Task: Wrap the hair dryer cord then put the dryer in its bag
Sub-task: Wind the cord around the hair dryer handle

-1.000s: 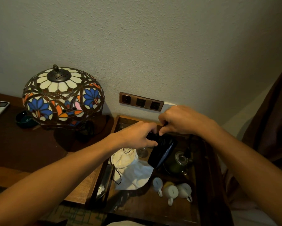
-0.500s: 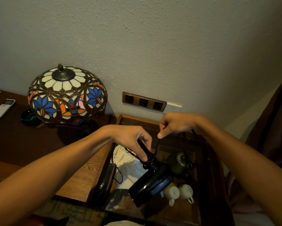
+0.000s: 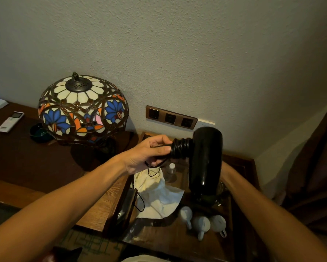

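Note:
The black hair dryer (image 3: 206, 157) is held up in the air above the tray, barrel pointing down and handle pointing left. Its black cord (image 3: 180, 150) is coiled tightly round the handle, and a short loose loop hangs below my fingers. My left hand (image 3: 149, 154) grips the end of the handle and the cord. My right hand (image 3: 227, 170) is behind the dryer body; only the wrist shows. The white drawstring bag (image 3: 158, 193) lies crumpled in the tray below, its black string trailing at the left.
The wooden tray (image 3: 119, 205) also holds three pale cups (image 3: 202, 222), a small bottle (image 3: 171, 171) and a dark teapot (image 3: 213, 195). A stained-glass lamp (image 3: 83, 108) stands left, with a remote (image 3: 10, 121) beyond it. Wall sockets (image 3: 171, 117) sit behind.
The dryer has come up from low over the tray and turned, so its handle points left. My right hand has gone from above the cord to behind the dryer body.

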